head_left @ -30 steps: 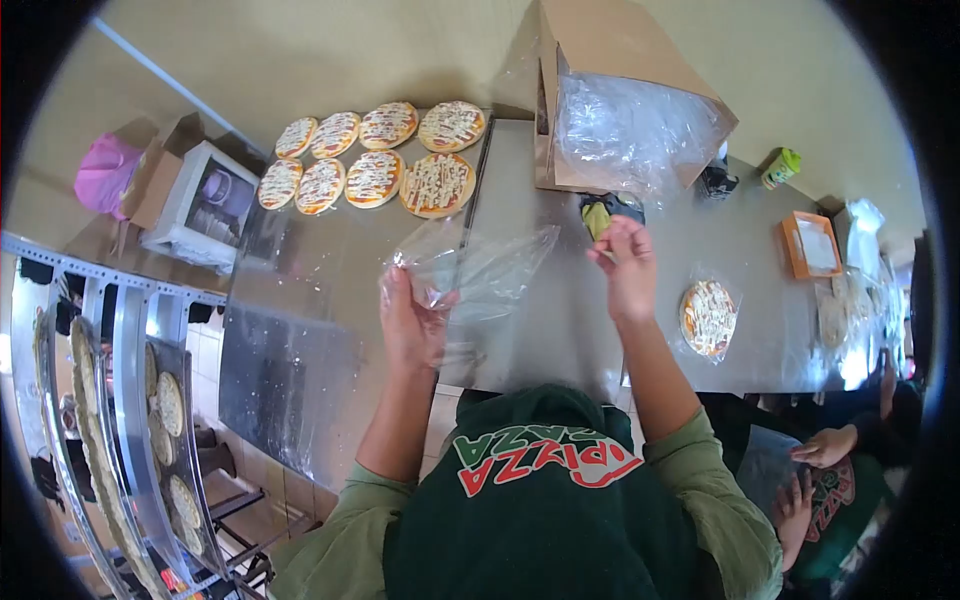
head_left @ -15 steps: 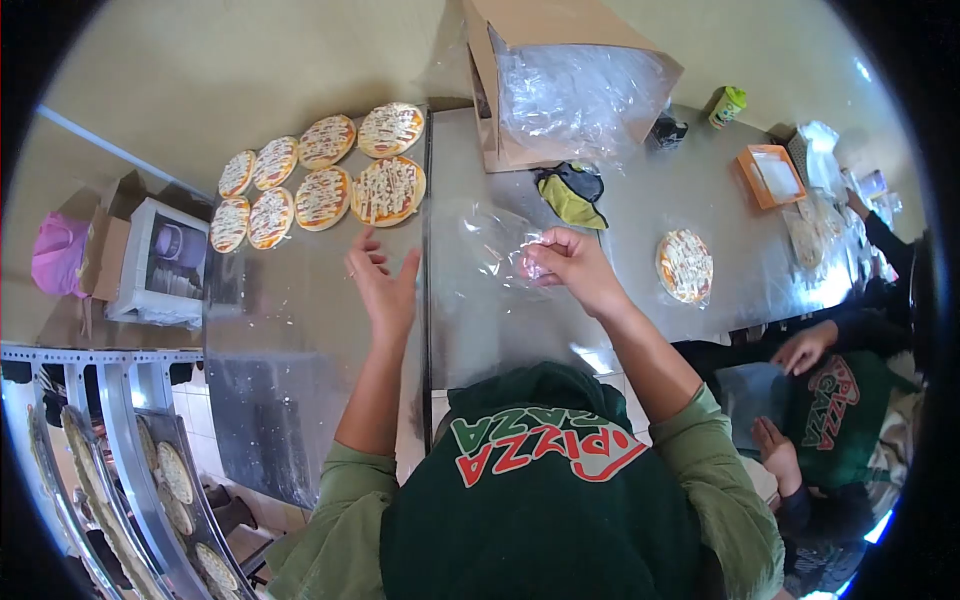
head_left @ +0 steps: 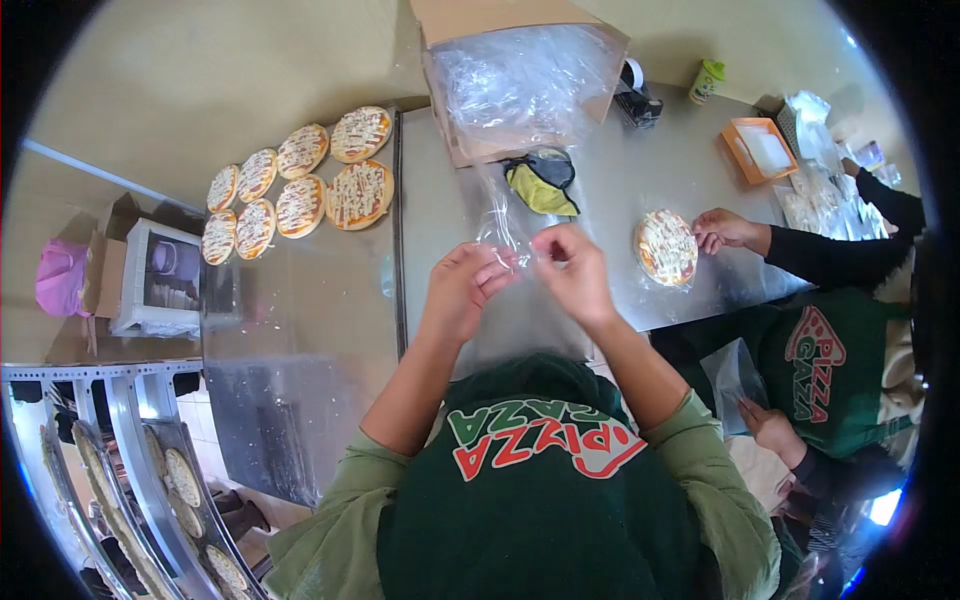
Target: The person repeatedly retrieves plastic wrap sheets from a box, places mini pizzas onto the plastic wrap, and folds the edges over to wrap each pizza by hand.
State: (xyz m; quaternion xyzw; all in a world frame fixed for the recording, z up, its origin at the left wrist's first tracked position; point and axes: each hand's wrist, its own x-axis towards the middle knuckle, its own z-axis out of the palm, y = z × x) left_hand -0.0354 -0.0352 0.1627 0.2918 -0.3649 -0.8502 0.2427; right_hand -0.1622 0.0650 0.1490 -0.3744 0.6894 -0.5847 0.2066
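Observation:
A clear plastic bag (head_left: 500, 222) is stretched between my two hands above the metal table. My left hand (head_left: 466, 285) pinches one side of its near edge, fingers curled together. Facing it, my right hand (head_left: 577, 272) is closed on the other side of that edge. Just beyond the bag lies a yellow-green and black cloth item (head_left: 543, 182). To the left, several topped pizzas (head_left: 359, 194) sit in two rows. A single pizza (head_left: 667, 247) in clear wrap rests to the right of my right hand.
A cardboard box (head_left: 440, 100) full of clear plastic bags stands at the back. Behind it to the right are a black tape dispenser (head_left: 638, 106), a green cup (head_left: 707, 82) and an orange box (head_left: 740, 150). A co-worker's hand (head_left: 728, 231) touches the wrapped pizza. A pizza rack (head_left: 120, 410) stands lower left.
My left hand has moved right from near the pizzas and taken hold of the bag beside my right hand. The co-worker's hand has reached up to the wrapped pizza.

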